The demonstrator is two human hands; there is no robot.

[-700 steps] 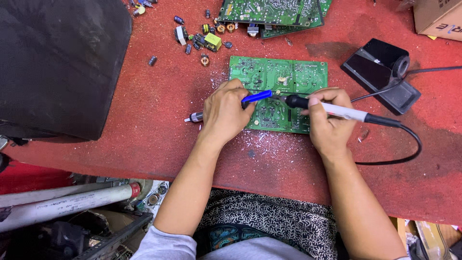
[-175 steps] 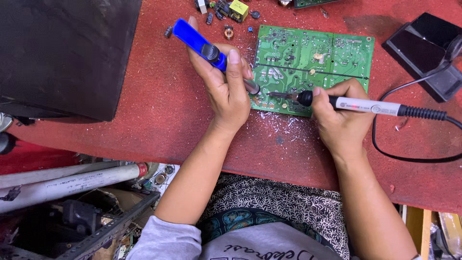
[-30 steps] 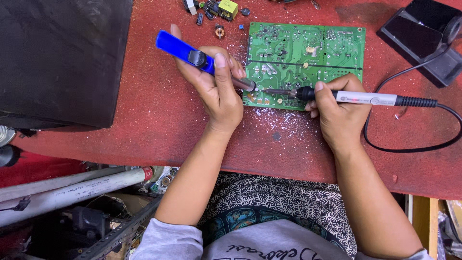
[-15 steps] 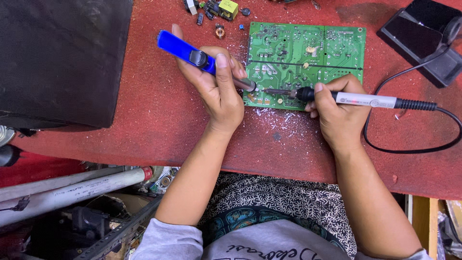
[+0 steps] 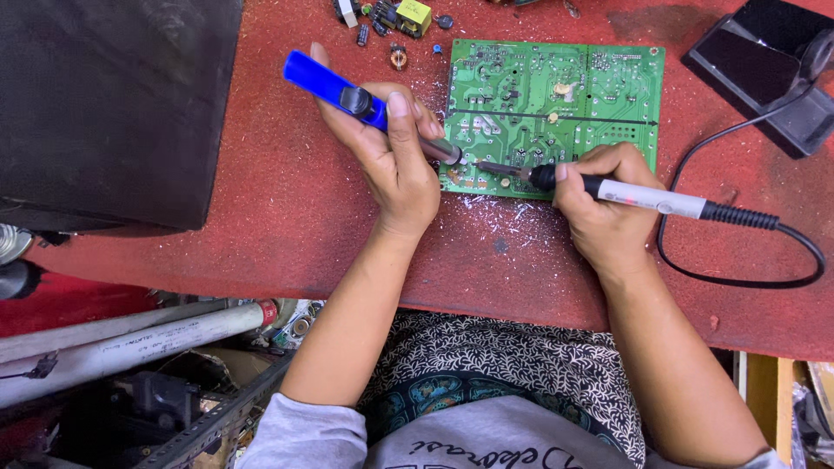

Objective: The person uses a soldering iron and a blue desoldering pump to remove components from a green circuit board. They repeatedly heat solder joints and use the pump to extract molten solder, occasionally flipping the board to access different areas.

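A green circuit board (image 5: 573,95) lies solder side up on the red table. My left hand (image 5: 395,161) grips a blue desoldering pump (image 5: 334,87), its metal nozzle resting on the board's near left edge. My right hand (image 5: 599,204) holds a soldering iron (image 5: 647,198) with a white and black handle, and its tip touches the board right beside the pump's nozzle. Grey solder flecks lie scattered on the table just in front of the board.
A large black box (image 5: 113,95) fills the left of the table. Loose electronic parts (image 5: 395,17) lie at the far edge. A black soldering iron stand (image 5: 769,74) sits far right, with the iron's black cable (image 5: 738,260) looping beside it. Pipes and clutter lie below the table.
Almost nothing has moved in the last second; both hands keep their tools on the same spot at the board's near edge.
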